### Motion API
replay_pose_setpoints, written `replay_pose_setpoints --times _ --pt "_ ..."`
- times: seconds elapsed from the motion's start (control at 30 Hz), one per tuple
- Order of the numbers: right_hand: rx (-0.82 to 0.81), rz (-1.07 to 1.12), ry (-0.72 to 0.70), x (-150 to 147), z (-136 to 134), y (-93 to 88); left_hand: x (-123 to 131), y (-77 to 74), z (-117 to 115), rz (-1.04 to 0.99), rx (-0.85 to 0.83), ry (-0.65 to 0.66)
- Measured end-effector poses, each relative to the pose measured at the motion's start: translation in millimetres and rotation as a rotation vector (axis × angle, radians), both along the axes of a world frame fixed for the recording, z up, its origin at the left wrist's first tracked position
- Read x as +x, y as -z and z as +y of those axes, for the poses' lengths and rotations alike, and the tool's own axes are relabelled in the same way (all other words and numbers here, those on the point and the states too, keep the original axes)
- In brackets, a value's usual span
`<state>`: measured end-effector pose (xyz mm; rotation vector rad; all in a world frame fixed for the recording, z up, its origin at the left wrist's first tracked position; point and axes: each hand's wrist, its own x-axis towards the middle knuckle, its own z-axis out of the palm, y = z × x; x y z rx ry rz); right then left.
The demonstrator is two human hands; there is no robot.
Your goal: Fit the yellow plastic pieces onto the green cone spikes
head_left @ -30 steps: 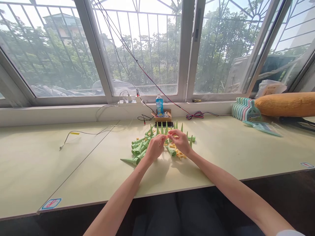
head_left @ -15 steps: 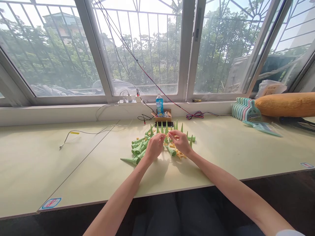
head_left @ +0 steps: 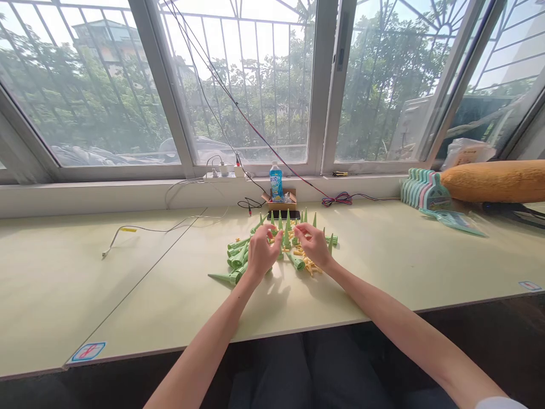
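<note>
My left hand (head_left: pixel 261 250) hovers over the pile with thumb and fingers apart, holding nothing. Opposite it, my right hand (head_left: pixel 314 245) has its fingertips pinched together; whatever lies between them is too small to make out. Behind and between the hands, several green plastic spikes (head_left: pixel 288 230) stand upright on their wide ends. More green spikes (head_left: pixel 238 260) lie on their sides left of my left hand, and a single green spike (head_left: pixel 295 261) lies between my wrists. Small yellow plastic pieces (head_left: pixel 313 267) are heaped beneath my right hand.
Behind the pile are a dark phone (head_left: pixel 283 215), a small cardboard box (head_left: pixel 289 205) and a blue-labelled bottle (head_left: pixel 276 183). Coiled wires (head_left: pixel 338 199) lie near the wall. A grey cable (head_left: pixel 149 229) crosses the table's left side. Pastel dustpan-like plastic items (head_left: pixel 430 190) stand far right.
My hands have moved apart from where their fingertips met over a small yellow piece. My left fingers have opened, while the right hand stays pinched in nearly the same place.
</note>
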<state>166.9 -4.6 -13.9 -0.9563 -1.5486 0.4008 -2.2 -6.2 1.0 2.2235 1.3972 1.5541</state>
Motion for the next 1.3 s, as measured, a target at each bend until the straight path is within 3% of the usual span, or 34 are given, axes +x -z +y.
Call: replay_pose_setpoints --times 0.2,0.63,1.03,1.3 --pt "-0.009 -0.012 0.017 0 0 -0.6 -2 8.4 5 0.217 -0.086 0.003" --pt "-0.008 -0.045 0.023 0 1 1.2 -5 14.3 10 0.266 -0.21 0.086" --pt "-0.02 -0.087 -0.009 -1 2 3.0 -4 6.2 7 -0.005 -0.212 -0.016" --pt "-0.03 -0.101 -0.053 -1 1 3.6 -2 5.8 7 -0.064 -0.186 -0.015"
